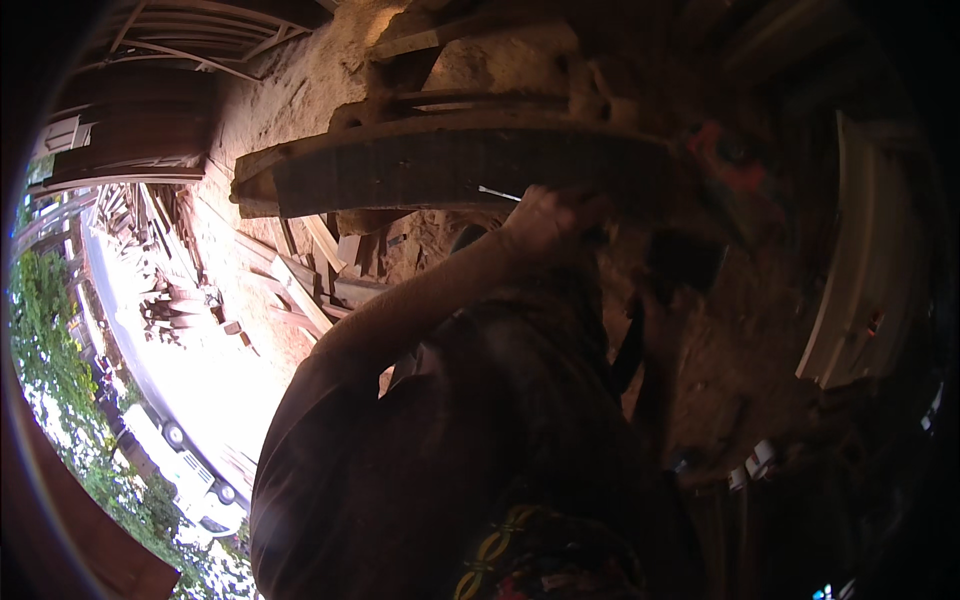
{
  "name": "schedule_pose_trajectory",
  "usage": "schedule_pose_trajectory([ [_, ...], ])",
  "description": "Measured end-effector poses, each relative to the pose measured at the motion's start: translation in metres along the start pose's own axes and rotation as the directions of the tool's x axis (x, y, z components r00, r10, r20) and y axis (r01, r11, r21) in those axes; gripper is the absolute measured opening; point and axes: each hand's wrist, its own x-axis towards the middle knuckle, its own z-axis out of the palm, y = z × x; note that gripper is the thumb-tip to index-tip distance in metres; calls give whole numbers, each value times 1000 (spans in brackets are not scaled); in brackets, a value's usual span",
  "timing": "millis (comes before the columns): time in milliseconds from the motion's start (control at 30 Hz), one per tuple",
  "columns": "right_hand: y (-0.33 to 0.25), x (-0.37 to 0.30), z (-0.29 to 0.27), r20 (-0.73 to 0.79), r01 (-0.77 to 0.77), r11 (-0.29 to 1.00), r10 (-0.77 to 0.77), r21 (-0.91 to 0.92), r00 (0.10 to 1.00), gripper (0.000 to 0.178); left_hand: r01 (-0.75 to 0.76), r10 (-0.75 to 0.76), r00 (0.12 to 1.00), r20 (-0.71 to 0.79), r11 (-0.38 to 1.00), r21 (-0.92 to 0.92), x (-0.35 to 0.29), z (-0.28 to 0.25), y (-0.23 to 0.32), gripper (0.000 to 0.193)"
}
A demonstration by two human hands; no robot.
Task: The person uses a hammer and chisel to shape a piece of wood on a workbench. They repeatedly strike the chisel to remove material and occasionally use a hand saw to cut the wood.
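Note:
My left hand (545,222) is closed at the near edge of a long dark wooden beam (400,168), in the middle of the view. From its fingers a thin, pale, straight rod (498,192) sticks out to the left over the beam's face; its kind is too small to tell. Deep shadow covers my right hand (652,300), below the beam and right of my body, so its fingers cannot be made out. At the beam's right end sits a red and dark tool (725,155), perhaps a power tool, partly lost in shadow.
Wood offcuts (300,295) lie on the sawdust-covered ground to the left of my body. Pale boards (850,270) stand at the right. A pile of scrap wood (175,290) lies in bright light at the left, with a white vehicle (185,470) beyond.

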Motion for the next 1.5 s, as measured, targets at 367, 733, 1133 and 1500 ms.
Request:
schedule_pose_trajectory([
  [367,-31,-10,-107,-582,407,831,-557,-380,593,23,118,-117,992,-54,993,8,8,3,0,39],
  [733,-27,-4,17,-87,451,452,-774,-770,627,40,50,-54,996,-76,997,-55,14,4,-4,33],
  [1133,0,-7,35,-299,386,728,-618,-566,727,35,5,-15,992,-125,996,-85,11,7,-15,32],
  [1500,1,37,19,-137,-32,819,-57,-573,989,66,120,-480,522,-705,860,-496,-44,-102,-110,20],
])
